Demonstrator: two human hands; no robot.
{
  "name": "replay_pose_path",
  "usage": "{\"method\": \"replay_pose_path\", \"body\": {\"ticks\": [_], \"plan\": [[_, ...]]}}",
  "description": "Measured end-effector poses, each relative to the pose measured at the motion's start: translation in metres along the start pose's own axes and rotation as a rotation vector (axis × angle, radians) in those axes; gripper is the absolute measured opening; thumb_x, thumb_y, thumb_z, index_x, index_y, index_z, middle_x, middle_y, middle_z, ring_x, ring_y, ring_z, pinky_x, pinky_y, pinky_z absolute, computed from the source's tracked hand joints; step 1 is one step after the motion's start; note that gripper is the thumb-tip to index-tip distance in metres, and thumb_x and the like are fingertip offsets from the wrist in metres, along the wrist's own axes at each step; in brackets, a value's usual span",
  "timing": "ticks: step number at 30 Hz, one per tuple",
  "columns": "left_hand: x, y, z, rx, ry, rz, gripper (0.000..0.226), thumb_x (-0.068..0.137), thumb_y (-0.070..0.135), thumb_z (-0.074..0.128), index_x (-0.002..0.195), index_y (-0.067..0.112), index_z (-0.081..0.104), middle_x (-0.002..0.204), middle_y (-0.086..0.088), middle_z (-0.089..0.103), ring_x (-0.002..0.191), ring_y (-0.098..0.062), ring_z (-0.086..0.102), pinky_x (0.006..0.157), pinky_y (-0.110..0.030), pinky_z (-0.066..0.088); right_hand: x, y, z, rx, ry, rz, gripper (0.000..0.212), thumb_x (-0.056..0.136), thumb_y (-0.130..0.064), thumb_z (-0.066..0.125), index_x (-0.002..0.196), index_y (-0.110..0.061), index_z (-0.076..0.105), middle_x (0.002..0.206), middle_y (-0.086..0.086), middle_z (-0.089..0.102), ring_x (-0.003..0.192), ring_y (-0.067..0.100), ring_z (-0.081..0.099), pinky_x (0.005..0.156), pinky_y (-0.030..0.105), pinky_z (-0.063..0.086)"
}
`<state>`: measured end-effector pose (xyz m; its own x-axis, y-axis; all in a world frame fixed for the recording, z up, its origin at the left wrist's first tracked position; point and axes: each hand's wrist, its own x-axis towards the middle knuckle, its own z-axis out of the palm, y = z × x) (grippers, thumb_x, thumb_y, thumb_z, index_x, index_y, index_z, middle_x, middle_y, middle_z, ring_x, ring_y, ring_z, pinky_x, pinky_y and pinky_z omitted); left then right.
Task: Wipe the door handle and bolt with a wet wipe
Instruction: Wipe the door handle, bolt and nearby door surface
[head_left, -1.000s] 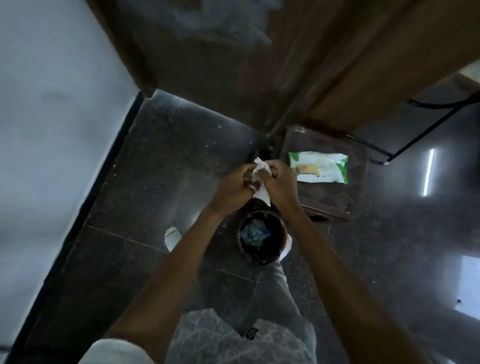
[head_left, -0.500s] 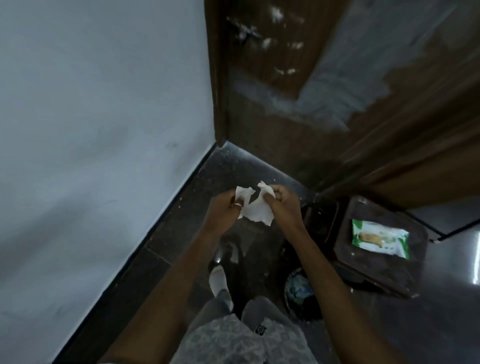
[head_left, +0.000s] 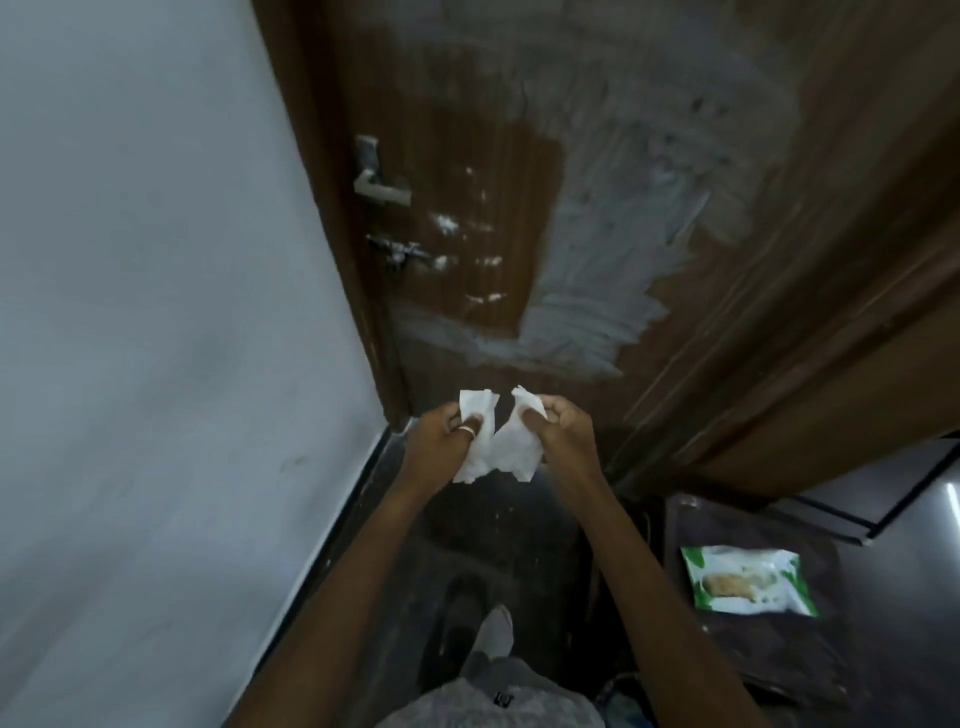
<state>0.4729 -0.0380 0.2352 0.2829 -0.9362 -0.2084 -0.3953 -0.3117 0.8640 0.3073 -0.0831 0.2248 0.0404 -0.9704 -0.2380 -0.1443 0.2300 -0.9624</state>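
A white wet wipe (head_left: 506, 447) is stretched between both hands in front of the brown door (head_left: 467, 130). My left hand (head_left: 441, 441), with a ring on one finger, pinches its left edge. My right hand (head_left: 563, 434) pinches its right edge. The silver door handle (head_left: 382, 187) sits near the door's left edge, well above the hands. Just below the handle is the metal bolt (head_left: 397, 249). Neither hand touches the handle or bolt.
A white wall (head_left: 156, 312) runs along the left. At lower right a green and white wipe packet (head_left: 745, 579) lies on a dark stool (head_left: 779, 660). Pale smears cover the middle of the door. My feet stand on the dark floor (head_left: 498, 540) below.
My view has tilted up from the floor and bin to the door, bringing the handle and bolt into sight. The hands have spread the bunched wipe apart.
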Motion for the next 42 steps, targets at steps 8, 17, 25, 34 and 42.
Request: {"method": "replay_pose_path", "body": {"ticks": [8, 17, 25, 34, 42], "plan": [[0.064, 0.038, 0.044, -0.058, -0.208, -0.008, 0.020, 0.097, 0.020, 0.058, 0.111, 0.013, 0.071, 0.099, -0.005, 0.074, 0.091, -0.019, 0.070, 0.085, -0.035, 0.057, 0.049, -0.005, -0.031, -0.096, 0.050, 0.012, 0.015, 0.094, -0.026, 0.068, 0.105, -0.016, 0.071, 0.096, -0.002, 0.074, 0.091, 0.016, 0.072, 0.082, 0.038, 0.061], [0.094, 0.034, 0.098, -0.357, -0.569, -0.183, 0.030, 0.099, -0.008, 0.042, 0.118, 0.005, 0.061, 0.102, -0.012, 0.069, 0.080, -0.015, 0.073, 0.073, -0.032, 0.062, 0.057, 0.022, -0.058, -0.135, 0.220, 0.123, 0.019, 0.093, -0.028, 0.070, 0.106, -0.015, 0.073, 0.096, -0.002, 0.076, 0.089, 0.012, 0.073, 0.086, 0.042, 0.060], [0.124, 0.027, 0.112, -0.363, -0.691, -0.363, 0.028, 0.104, 0.018, 0.047, 0.122, 0.009, 0.065, 0.114, -0.016, 0.071, 0.102, -0.032, 0.070, 0.091, -0.048, 0.057, 0.057, 0.020, -0.052, 0.071, 0.227, 0.278, 0.027, 0.085, 0.000, 0.065, 0.107, -0.014, 0.071, 0.097, 0.008, 0.078, 0.095, 0.029, 0.073, 0.084, 0.043, 0.059], [0.141, 0.029, 0.079, -0.451, -0.872, -0.359, 0.037, 0.106, 0.040, 0.037, 0.118, 0.020, 0.066, 0.109, -0.007, 0.075, 0.100, -0.026, 0.072, 0.090, -0.048, 0.057, 0.063, 0.007, -0.033, -0.200, 0.239, 0.155, 0.020, 0.091, -0.011, 0.066, 0.106, -0.022, 0.072, 0.099, -0.003, 0.075, 0.089, 0.011, 0.072, 0.069, 0.030, 0.058], [0.148, 0.010, 0.053, -0.444, -0.826, -0.270, 0.024, 0.099, 0.023, 0.058, 0.119, 0.011, 0.066, 0.112, -0.010, 0.074, 0.104, -0.026, 0.071, 0.093, -0.048, 0.056, 0.071, 0.003, -0.014, -0.467, 0.295, 0.131, 0.051, 0.081, -0.040, 0.082, 0.124, -0.024, 0.061, 0.111, -0.009, 0.063, 0.099, 0.003, 0.062, 0.085, 0.023, 0.053]]}}
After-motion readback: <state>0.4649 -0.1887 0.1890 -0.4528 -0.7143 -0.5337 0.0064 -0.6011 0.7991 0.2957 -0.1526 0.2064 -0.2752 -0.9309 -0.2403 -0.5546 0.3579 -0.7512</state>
